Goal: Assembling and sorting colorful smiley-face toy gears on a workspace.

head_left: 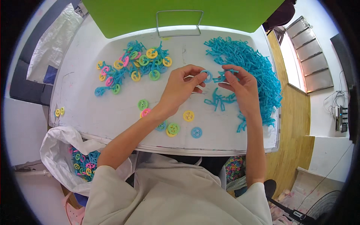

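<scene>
The left hand point(184, 84) pinches a pale-blue plastic wheel point(209, 77), the right hand point(242, 89) teal plastic pieces point(219, 79); a white plastic sack point(52, 148) holds similar pieces point(93, 155) with multicoloured wheels point(88, 171).

No text I can read here.
At the near right, the pale panel point(299, 215) on the dark fan pole point(282, 207) is too small for me to make out; the thin dark marks point(184, 56) on my white tabletop point(101, 116) form no readable words.
</scene>
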`<move>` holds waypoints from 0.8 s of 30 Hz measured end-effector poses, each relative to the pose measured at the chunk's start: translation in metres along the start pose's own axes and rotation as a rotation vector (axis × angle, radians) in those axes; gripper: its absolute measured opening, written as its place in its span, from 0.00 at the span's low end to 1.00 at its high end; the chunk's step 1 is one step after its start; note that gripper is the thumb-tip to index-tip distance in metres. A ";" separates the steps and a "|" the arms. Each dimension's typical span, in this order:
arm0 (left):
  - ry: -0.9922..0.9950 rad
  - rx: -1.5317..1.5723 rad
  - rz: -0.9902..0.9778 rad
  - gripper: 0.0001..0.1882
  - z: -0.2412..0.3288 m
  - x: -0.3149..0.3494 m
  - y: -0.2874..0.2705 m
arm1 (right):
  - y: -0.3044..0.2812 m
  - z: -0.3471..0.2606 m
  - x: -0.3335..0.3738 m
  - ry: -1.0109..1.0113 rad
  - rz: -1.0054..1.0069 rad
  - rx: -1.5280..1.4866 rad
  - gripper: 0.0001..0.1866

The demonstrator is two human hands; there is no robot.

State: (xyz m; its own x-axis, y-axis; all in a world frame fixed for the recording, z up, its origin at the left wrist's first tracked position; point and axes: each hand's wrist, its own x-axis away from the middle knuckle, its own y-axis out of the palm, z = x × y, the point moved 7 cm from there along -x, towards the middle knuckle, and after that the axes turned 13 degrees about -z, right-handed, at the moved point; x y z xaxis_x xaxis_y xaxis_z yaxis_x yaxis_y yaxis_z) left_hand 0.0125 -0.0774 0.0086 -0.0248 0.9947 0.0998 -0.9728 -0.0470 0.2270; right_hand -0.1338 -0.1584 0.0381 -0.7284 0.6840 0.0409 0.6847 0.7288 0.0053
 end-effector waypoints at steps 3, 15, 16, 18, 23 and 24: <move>-0.002 0.065 0.005 0.14 0.002 0.001 -0.003 | 0.011 -0.008 -0.004 -0.077 -0.005 0.064 0.13; 0.021 -0.011 -0.055 0.07 0.010 -0.002 -0.007 | 0.026 -0.009 -0.011 -0.169 -0.063 0.285 0.13; 0.043 -0.084 -0.025 0.06 0.012 -0.002 -0.010 | 0.030 -0.010 -0.010 -0.158 -0.111 0.425 0.12; 0.054 -0.096 -0.023 0.05 0.011 -0.004 -0.010 | 0.027 -0.002 -0.009 -0.102 -0.118 0.358 0.10; 0.105 -0.194 0.013 0.05 0.001 -0.003 -0.008 | 0.030 0.017 -0.011 -0.030 -0.119 0.203 0.05; 0.122 -0.254 0.042 0.05 0.002 -0.002 -0.008 | 0.031 0.020 -0.012 -0.061 -0.121 0.197 0.05</move>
State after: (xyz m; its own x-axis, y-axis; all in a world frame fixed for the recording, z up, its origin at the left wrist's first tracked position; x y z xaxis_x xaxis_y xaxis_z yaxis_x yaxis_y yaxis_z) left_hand 0.0212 -0.0794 0.0086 -0.0792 0.9967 -0.0167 -0.9965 -0.0796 -0.0263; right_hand -0.1041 -0.1431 0.0177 -0.8089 0.5879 -0.0089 0.5787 0.7934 -0.1886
